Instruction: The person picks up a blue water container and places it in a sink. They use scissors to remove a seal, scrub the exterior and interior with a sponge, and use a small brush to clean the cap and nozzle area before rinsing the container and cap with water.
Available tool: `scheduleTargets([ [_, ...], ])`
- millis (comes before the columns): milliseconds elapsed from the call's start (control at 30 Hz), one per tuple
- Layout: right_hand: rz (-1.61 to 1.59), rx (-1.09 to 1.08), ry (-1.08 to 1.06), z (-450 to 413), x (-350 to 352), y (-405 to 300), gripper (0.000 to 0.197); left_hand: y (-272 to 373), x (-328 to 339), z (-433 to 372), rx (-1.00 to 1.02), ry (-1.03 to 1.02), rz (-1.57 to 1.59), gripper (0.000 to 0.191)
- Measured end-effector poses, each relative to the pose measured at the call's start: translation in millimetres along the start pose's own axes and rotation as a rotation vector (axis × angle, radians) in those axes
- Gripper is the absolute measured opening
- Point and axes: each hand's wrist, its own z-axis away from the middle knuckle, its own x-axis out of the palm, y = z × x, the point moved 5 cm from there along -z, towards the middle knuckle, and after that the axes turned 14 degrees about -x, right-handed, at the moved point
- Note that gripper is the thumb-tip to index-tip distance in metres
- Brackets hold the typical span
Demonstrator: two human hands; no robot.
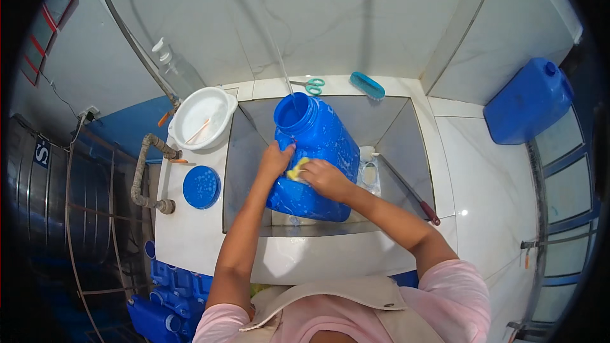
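Observation:
A large blue plastic jug [329, 138] with an open wide mouth stands tilted in the grey-walled sink [391, 128]. Soap suds streak its side. My left hand [276, 159] grips the jug near its handle, below the neck. In my right hand [324, 178] is a yellow sponge [298, 170], pressed against the jug's side. A thin stream of water [281, 59] runs down from above into the jug's mouth. A long-handled brush [407, 183] with a dark red grip leans in the sink, right of the jug.
Left of the sink are a white basin [205, 114] of suds, a sudsy blue lid [201, 187] and a pump bottle [178, 69]. Teal-handled scissors [312, 86] and a teal brush [367, 85] lie on the back ledge. Another blue jug [529, 102] stands right; several more [167, 309] sit below left.

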Motion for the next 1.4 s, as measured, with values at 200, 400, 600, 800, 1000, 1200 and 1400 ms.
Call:
scheduleTargets([
  [200,0.041,0.65,0.679,70,-88,14,0.017,38,8,51,-0.323,-0.925,0.676,0.01],
  [400,0.473,0.537,-0.231,21,-177,-24,0.021,90,-39,104,0.228,-0.613,0.03,0.025],
  [600,-0.083,0.561,-0.967,138,-68,-34,0.022,144,-79,203,0.654,-0.545,-0.348,0.026],
  [800,0.037,0.698,-0.633,128,-18,-44,0.023,121,-91,265,0.768,-0.497,-0.355,0.017],
  [1000,0.181,0.794,0.113,120,-66,-53,0.024,102,-133,293,0.9,-0.373,-0.299,0.014],
  [1200,0.371,0.575,0.367,39,-131,-54,0.025,91,-148,285,0.882,-0.384,-0.354,0.004],
  [1400,0.192,0.731,0.009,64,-54,-2,0.026,82,-145,275,0.857,-0.377,-0.312,0.005],
])
